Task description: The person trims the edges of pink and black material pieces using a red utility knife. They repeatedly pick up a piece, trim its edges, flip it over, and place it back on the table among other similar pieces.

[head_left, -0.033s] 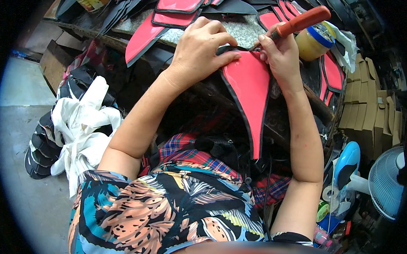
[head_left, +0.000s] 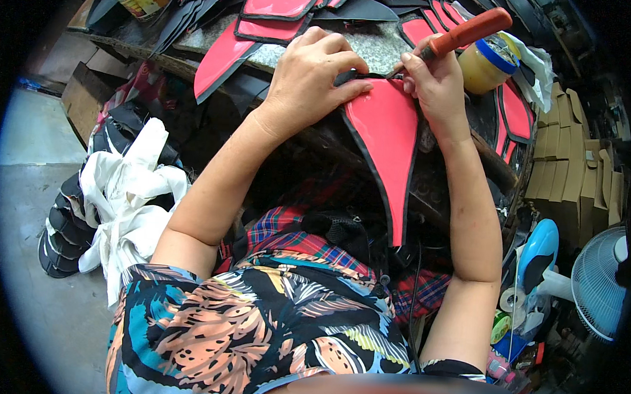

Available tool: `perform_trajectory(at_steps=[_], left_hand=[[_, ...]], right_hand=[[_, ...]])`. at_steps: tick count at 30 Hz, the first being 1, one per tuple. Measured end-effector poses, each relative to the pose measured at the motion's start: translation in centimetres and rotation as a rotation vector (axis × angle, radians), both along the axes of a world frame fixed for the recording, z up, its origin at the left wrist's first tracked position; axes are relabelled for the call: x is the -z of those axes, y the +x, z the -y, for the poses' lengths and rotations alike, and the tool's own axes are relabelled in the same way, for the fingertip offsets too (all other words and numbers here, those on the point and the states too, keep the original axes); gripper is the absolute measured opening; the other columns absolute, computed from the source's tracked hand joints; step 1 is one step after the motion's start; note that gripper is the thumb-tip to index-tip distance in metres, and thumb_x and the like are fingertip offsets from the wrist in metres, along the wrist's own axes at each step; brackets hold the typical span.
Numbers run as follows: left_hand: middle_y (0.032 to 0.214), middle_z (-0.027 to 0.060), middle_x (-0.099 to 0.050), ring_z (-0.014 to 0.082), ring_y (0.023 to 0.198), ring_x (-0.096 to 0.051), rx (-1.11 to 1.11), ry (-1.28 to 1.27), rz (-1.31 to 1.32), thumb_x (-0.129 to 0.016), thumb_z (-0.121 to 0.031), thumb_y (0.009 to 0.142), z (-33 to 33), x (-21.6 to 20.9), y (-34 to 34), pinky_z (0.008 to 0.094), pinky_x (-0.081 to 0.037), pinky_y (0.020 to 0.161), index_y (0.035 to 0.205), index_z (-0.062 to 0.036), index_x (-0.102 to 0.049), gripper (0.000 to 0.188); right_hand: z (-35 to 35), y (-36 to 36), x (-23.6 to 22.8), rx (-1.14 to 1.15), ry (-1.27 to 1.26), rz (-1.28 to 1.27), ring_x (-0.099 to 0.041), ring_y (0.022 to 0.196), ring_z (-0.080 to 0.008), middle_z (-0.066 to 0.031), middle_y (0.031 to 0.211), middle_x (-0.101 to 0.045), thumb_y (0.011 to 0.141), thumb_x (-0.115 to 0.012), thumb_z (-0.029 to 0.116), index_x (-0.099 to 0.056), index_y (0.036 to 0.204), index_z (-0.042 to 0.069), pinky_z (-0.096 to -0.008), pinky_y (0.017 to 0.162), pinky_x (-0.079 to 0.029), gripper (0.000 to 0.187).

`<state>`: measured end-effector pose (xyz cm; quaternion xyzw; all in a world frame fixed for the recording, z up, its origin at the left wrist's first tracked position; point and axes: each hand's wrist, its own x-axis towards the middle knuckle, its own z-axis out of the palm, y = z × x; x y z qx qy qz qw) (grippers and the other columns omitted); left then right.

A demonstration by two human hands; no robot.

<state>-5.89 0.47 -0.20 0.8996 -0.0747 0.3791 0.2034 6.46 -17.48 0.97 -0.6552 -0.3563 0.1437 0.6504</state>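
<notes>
A bright pink, tapering panel with black edging [head_left: 386, 123] hangs over the table's near edge, its narrow end pointing down toward my lap. My left hand [head_left: 316, 75] pinches the panel's wide upper edge, thumb on the pink face and fingers curled behind the black border. In my right hand [head_left: 437, 90] is a screwdriver-like tool with a red handle [head_left: 474, 32]. Its dark shank slants down to the panel's top right corner, where my fingers partly cover the tip. Beneath my hands lies a pale stone slab [head_left: 376, 43].
More pink black-edged pieces [head_left: 277, 2] and dark sheets [head_left: 196, 19] lie across the table. A yellowish jar with a blue rim [head_left: 488, 63] stands right of my right hand. Brown cartons [head_left: 560, 164] and a fan [head_left: 599, 283] are at right; white cloth [head_left: 131, 197] hangs at left.
</notes>
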Motion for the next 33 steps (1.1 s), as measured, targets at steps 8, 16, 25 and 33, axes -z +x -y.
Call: perform_trajectory(at_steps=[8,16,25,33], left_hand=[[0.084,0.0013,-0.063,0.0235,0.087,-0.058,0.072,0.016,0.007,-0.082,-0.024,0.075,-0.5,0.0,0.6,0.0361,-0.05,0.078,0.086,-0.0135,-0.074,0.017],[0.084,0.0022,-0.062,0.0235,0.086,-0.058,0.065,0.015,0.012,-0.082,-0.022,0.076,-0.3,0.0,0.4,0.0352,-0.05,0.076,0.086,-0.0124,-0.074,0.016],[0.086,0.0034,-0.064,0.0247,0.088,-0.059,0.07,0.0,-0.013,-0.081,-0.022,0.077,-0.4,0.0,0.4,0.0359,-0.05,0.078,0.088,-0.0115,-0.074,0.016],[0.087,0.0041,-0.064,0.0252,0.089,-0.059,0.066,-0.003,-0.032,-0.081,-0.022,0.077,-0.4,0.1,0.5,0.0366,-0.05,0.079,0.089,-0.0107,-0.074,0.018]], right_hand=[[-0.6,0.4,-0.7,0.002,0.001,-0.148,-0.055,0.063,-0.0055,-0.0006,0.082,-0.064,0.097,-0.067,0.012,-0.052,0.102,0.011,-0.0194,0.054,-0.043,0.016],[-0.8,0.2,-0.7,-0.017,0.065,-0.22,-0.055,0.059,-0.005,-0.0001,0.079,-0.061,0.096,-0.068,0.011,-0.054,0.099,0.01,-0.0185,0.051,-0.042,0.015],[-0.8,-0.1,-0.7,-0.055,0.057,-0.151,-0.053,0.062,-0.0032,0.0034,0.08,-0.056,0.098,-0.066,0.009,-0.053,0.102,0.009,-0.0182,0.055,-0.044,0.014],[-1.1,-0.3,-0.4,-0.099,0.025,-0.009,-0.052,0.063,-0.0034,0.0024,0.078,-0.057,0.098,-0.066,0.012,-0.054,0.102,0.009,-0.0182,0.056,-0.042,0.014]])
